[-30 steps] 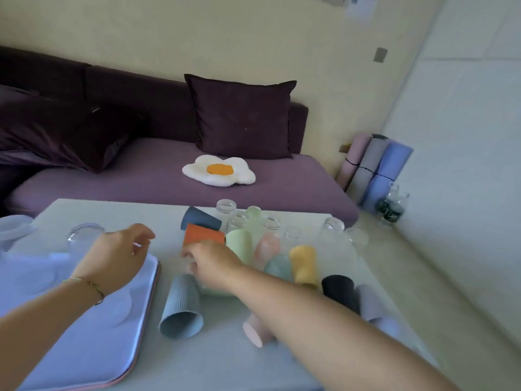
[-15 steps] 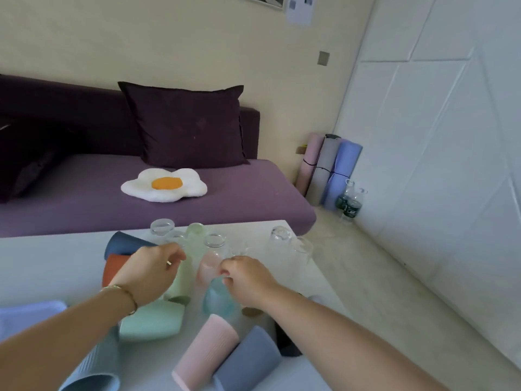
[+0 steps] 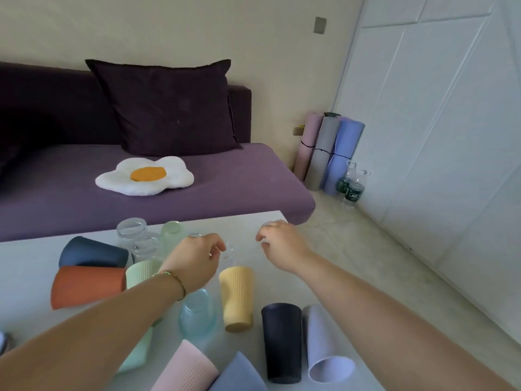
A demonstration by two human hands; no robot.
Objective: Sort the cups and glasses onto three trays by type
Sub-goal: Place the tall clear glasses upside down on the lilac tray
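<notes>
Coloured cups lie and stand across the white table [image 3: 25, 266]: a dark blue cup [image 3: 93, 252], an orange cup [image 3: 87, 286], a green ribbed cup [image 3: 142, 273], a yellow ribbed cup [image 3: 236, 297], a black cup [image 3: 282, 340] and a lavender ribbed cup [image 3: 327, 348]. A light blue glass [image 3: 197, 311] stands upside down by my left wrist. Clear jars [image 3: 131, 230] and a green glass [image 3: 172, 234] stand at the back. My left hand [image 3: 194, 261] curls around a small clear glass [image 3: 227, 251]. My right hand [image 3: 282, 245] grips another clear glass [image 3: 268, 223] near the far right corner.
A pink ribbed cup [image 3: 186, 368] and a blue cup [image 3: 239, 373] lie at the near edge. A purple sofa [image 3: 239, 182] with a dark cushion and an egg-shaped pillow stands behind the table. Rolled mats [image 3: 327, 153] and two bottles lean by the white wall panels on the right.
Both hands have moved away from the coloured cups to the clear glasses at the far right of the table and closed on them. The view has swung right, and the tray has left it.
</notes>
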